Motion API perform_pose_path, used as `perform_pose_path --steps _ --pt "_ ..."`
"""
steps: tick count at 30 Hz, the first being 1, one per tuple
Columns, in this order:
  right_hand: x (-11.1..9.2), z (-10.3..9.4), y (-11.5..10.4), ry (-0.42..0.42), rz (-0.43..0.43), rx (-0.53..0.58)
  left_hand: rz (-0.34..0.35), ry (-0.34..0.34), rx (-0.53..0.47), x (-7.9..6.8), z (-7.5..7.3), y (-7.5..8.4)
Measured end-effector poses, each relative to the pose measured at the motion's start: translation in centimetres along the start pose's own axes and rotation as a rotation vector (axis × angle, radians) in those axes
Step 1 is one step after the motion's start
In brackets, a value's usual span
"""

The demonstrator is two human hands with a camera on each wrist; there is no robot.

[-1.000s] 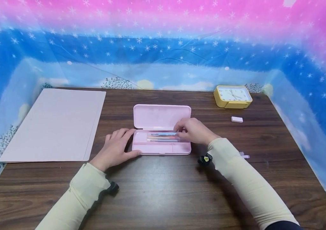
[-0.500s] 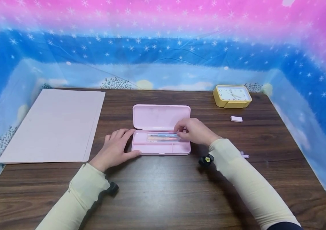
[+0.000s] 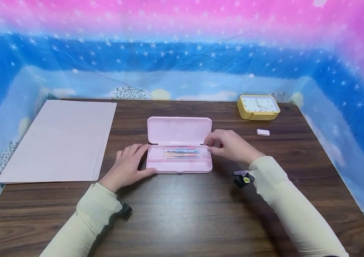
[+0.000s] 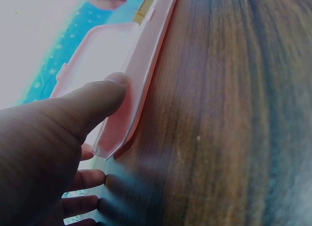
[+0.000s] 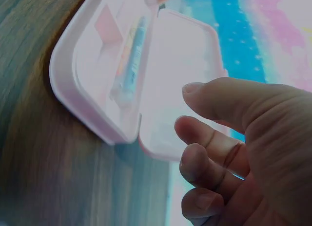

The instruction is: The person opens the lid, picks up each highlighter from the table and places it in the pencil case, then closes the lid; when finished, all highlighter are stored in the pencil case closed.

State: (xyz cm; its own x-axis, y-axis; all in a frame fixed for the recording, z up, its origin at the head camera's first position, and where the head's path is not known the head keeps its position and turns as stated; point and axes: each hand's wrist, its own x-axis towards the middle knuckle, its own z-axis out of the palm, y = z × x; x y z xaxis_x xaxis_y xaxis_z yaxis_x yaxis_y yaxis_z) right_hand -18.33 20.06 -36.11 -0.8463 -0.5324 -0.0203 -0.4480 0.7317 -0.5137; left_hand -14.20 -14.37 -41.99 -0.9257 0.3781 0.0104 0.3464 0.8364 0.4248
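Note:
An open pink pencil case lies mid-table with its lid tipped back. Several slim pens in blue and orange lie together in its rear compartment; the front compartments hold nothing. My left hand rests at the case's left end, thumb on the front rim, index fingertip at the back left corner, the other fingers spread over the table. My right hand hovers by the right end near the hinge. In the right wrist view its thumb and fingers bend loosely, apart, with nothing between them.
A large pale pink folder lies at the left. Towards the back right stands a yellow clock, with a white eraser in front of it. A light purple stick-like item shows partly behind my right wrist camera.
My right hand has drawn back to the right, out of the rear compartment, leaving the pens inside the case. My left hand stays in place.

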Motion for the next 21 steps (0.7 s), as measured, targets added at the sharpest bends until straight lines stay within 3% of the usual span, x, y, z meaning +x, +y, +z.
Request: perform_pose_path --steps 14,21 --pt "-5.2 -3.6 2.9 0.042 0.082 -0.060 0.012 0.002 0.017 0.1 0.1 -0.1" --pt "-7.6 -4.6 4.5 0.109 0.091 -0.100 0.009 -0.005 0.020 0.1 0.1 -0.1"
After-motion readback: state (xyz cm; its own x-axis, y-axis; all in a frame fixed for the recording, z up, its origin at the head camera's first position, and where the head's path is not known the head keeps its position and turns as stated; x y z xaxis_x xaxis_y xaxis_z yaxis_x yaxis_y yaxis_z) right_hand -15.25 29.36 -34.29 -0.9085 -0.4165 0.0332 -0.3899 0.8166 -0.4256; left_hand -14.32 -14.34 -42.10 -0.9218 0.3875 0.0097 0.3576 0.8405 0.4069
